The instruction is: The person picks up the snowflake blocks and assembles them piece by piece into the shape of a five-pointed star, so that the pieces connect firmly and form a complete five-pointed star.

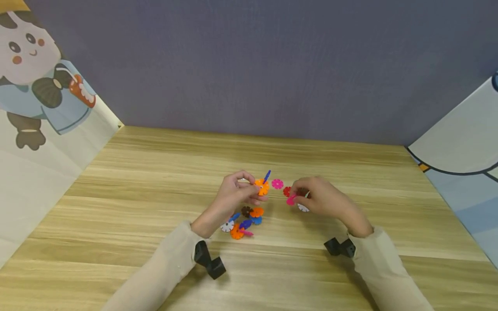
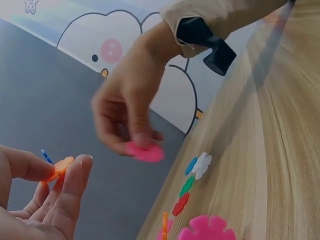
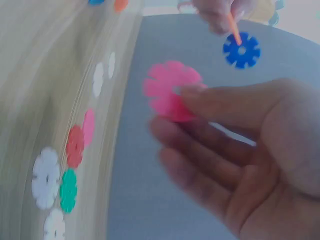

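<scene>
One blue disc [image 3: 248,55] is joined to the orange disc [image 1: 262,187] the left hand [image 1: 235,193] pinches; the right hand [image 1: 326,198] pinches a pink disc [image 3: 167,86], not yet attached, and a red disc [image 1: 287,191] lies loose.

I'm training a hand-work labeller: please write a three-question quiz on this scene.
1. What colour is the piece joined to the orange notched plastic disc in the left hand?
2. True or false: the right hand pinches a green disc.
3. Relative to the wood-grain table, the right hand's disc is: A) lying on it; B) held above it; C) below it.

Key: 1. Blue notched plastic disc. 2. False: pink notched plastic disc. 3. B.
</scene>
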### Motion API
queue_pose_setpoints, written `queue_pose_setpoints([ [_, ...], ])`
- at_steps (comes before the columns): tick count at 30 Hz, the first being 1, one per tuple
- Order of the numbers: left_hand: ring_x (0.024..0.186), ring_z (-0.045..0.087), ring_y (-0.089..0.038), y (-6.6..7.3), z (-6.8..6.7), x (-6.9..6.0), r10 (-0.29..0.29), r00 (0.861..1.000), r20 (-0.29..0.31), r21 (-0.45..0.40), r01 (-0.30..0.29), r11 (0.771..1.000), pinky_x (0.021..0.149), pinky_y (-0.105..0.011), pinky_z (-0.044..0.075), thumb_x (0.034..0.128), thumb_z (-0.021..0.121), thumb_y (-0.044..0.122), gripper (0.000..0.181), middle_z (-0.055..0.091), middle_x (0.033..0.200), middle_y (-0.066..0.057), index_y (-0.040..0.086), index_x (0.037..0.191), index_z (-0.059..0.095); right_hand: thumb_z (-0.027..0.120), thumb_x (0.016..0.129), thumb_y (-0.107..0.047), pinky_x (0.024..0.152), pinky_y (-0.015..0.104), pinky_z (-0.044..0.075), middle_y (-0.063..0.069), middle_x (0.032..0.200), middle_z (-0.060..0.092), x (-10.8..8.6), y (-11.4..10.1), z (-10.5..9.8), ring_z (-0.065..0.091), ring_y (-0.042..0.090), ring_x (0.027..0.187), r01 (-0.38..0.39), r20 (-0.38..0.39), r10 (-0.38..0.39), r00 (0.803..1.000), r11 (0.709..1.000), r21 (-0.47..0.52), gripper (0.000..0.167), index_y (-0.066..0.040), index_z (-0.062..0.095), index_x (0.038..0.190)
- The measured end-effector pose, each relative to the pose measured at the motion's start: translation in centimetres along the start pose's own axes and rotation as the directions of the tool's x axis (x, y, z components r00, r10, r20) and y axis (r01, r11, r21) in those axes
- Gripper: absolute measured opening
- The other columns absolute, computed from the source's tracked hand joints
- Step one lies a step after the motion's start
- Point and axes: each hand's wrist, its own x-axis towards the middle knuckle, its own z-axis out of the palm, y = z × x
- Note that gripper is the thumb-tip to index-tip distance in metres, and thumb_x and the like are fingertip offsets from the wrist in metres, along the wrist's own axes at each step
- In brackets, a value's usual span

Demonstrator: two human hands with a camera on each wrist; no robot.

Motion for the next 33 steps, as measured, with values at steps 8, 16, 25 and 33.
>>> queue_pose_setpoints([
  [8,0.068,0.071,-0.021,-0.1,0.3,0.0,-0.024,1.000,0.005,-0.010,0.024,1.000,0.059,-0.025,0.057,0.0871,0.054,-0.005,0.009,0.069,0.085,-0.029,0.003,0.089,0.049,0.067,0.084,0.001,0.060,0.022,0.052,0.000,0.084,0.069,0.1,-1.4,0.4,0.061,0.009,0.072,0.062,-0.199,-0.056,0.978,0.998,0.026,0.011,-0.009,0.068,0.089],
  [16,0.068,0.071,-0.018,-0.4,0.4,0.1,-0.023,1.000,0.008,0.002,0.023,1.000,0.059,-0.025,0.057,0.0878,0.055,-0.002,0.008,0.071,0.078,-0.014,-0.003,0.094,0.050,0.070,0.082,0.000,0.060,0.025,0.054,0.004,0.084,0.068,0.1,-2.2,0.5,0.061,0.012,0.071,0.069,-0.259,-0.054,0.964,0.996,0.050,0.010,-0.007,0.067,0.090],
  [25,0.069,0.072,-0.023,-0.6,0.6,0.2,-0.050,0.999,-0.015,0.051,0.050,0.997,0.062,-0.028,0.058,0.0882,0.058,0.000,0.008,0.071,0.078,-0.012,-0.001,0.093,0.052,0.071,0.079,0.004,0.057,0.023,0.052,0.001,0.082,0.066,0.3,-2.9,1.0,0.058,0.009,0.068,0.138,-0.307,-0.122,0.944,0.990,0.032,0.013,-0.007,0.068,0.087],
  [33,0.062,0.069,-0.015,-0.8,1.0,0.2,-0.068,0.997,-0.021,0.104,0.070,0.992,0.065,-0.031,0.058,0.0883,0.060,0.003,0.012,0.070,0.087,-0.028,-0.002,0.096,0.053,0.074,0.078,0.001,0.055,0.021,0.050,0.001,0.079,0.066,0.5,-3.1,1.9,0.055,0.007,0.065,0.181,-0.352,-0.187,0.917,0.982,-0.051,0.012,-0.007,0.068,0.085],
])
